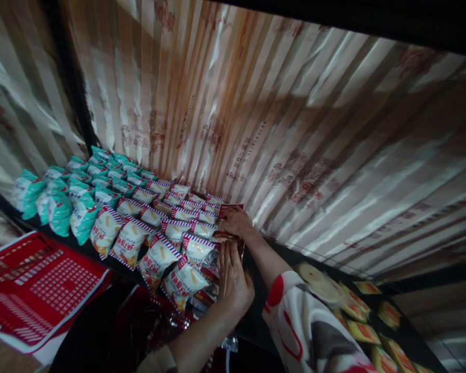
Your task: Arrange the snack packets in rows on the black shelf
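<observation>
My right hand [236,223] reaches in from the right, its fingers bent over a dark red snack packet [233,207] at the end of the rows. In front of it my left hand [235,282] has its fingers stretched out and pressed together, lying against dark, shiny packets [209,269]. My hands partly hide these packets. Just left stand white snack bags [184,282] with red-and-blue striped tops, upright in several rows. Further left, teal snack bags [83,217] stand in similar rows.
A red plastic basket [58,285] sits below the shelf at left. Yellow-and-orange packets [363,331] lie on the dark shelf [258,290] at right. Pleated, printed sheeting [236,103] hangs behind the shelf. Dark red shiny wrapping [151,326] shows below the bags.
</observation>
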Action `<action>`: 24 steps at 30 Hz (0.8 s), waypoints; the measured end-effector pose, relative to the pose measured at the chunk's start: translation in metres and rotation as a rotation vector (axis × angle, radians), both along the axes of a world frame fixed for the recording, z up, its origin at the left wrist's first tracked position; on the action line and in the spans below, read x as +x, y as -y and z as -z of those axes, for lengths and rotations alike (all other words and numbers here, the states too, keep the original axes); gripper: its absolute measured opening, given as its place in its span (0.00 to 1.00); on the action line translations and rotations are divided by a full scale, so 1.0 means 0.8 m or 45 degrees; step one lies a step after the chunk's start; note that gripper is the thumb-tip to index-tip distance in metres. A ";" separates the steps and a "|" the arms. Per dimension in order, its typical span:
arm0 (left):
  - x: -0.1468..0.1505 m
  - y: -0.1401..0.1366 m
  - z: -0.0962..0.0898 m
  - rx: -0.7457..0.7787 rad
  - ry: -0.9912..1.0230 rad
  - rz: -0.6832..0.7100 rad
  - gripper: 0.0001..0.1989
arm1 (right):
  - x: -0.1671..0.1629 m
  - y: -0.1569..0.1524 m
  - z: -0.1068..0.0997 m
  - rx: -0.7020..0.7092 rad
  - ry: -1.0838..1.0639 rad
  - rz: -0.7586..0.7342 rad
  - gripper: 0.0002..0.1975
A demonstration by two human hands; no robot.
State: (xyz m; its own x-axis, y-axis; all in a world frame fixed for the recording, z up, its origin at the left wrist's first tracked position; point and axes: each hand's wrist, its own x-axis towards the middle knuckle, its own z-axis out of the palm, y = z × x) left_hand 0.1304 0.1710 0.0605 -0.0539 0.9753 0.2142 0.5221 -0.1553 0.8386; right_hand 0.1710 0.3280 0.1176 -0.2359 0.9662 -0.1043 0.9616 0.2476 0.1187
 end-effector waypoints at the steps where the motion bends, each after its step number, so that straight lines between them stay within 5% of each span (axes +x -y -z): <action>1: 0.001 0.000 0.001 0.007 -0.002 0.001 0.35 | -0.001 -0.003 -0.001 -0.017 0.009 0.029 0.18; 5: 0.001 0.000 0.003 0.025 0.006 0.015 0.34 | -0.002 -0.008 0.000 0.039 0.030 0.086 0.24; 19: -0.003 -0.001 -0.003 -0.020 0.069 0.032 0.33 | 0.010 -0.034 0.020 -0.091 0.087 -0.066 0.20; 24: -0.005 -0.001 -0.004 -0.017 0.020 0.043 0.33 | 0.011 -0.042 0.023 0.026 0.023 -0.158 0.17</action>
